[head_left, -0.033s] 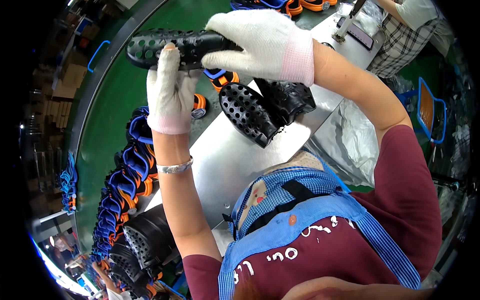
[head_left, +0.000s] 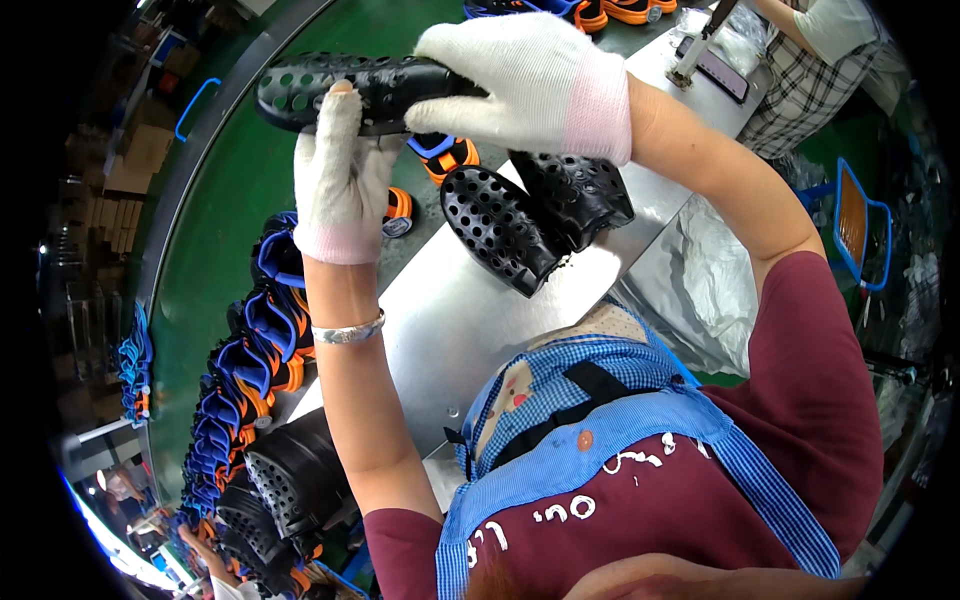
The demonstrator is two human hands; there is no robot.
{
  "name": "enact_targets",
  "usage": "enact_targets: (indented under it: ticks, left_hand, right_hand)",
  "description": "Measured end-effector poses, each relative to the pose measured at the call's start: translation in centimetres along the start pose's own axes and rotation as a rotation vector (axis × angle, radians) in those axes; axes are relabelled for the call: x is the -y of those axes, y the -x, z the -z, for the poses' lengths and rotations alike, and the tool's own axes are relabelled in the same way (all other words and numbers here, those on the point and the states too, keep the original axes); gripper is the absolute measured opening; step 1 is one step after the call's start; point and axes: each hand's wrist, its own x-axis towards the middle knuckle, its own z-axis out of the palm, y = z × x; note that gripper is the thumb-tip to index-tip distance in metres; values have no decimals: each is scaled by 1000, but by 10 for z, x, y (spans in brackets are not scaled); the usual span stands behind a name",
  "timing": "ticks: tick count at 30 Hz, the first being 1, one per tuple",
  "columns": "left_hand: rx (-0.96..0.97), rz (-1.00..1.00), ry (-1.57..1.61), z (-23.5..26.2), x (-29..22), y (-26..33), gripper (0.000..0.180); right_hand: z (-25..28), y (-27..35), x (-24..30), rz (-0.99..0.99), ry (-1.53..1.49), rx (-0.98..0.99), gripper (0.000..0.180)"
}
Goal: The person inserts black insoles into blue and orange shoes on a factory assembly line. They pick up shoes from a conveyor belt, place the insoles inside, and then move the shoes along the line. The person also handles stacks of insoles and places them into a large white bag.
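Observation:
A black perforated shoe tree [head_left: 385,88] is held up level over the green conveyor belt, its toe end pointing left. My left hand [head_left: 345,175], in a white knit glove with a bare thumb tip, grips it from below near the middle, thumb along its side. Wrapped round the other end is my right hand [head_left: 510,85], also gloved, which hides that end. Two more black perforated shoe trees, one in front [head_left: 497,230] and one behind it [head_left: 575,195], lie side by side on the metal table, below my right hand.
The metal table [head_left: 430,330] runs diagonally before me. Blue, black and orange shoes [head_left: 270,330] line the green belt [head_left: 215,235] at left. More black shoe trees [head_left: 300,475] sit at lower left. A phone [head_left: 715,70] and another person [head_left: 810,75] are at upper right.
The shoe tree and both hands have shifted only slightly, the shoe tree a touch up and to the right. My hold on it is the same.

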Motion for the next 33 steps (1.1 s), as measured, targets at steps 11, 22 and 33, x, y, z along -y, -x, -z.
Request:
enact_targets:
  ticks: [11, 22, 33]
  left_hand:
    - [256, 29, -1367, 94, 81, -3, 45]
    - [12, 154, -1248, 74, 95, 2, 27]
    - [-158, 41, -1324, 118, 91, -70, 35]
  right_hand:
    - [-8, -19, -68, -49, 71, 412, 53]
    - [-45, -59, -99, -290, 7, 901, 58]
    - [-35, -90, -88, -290, -49, 1110, 47]
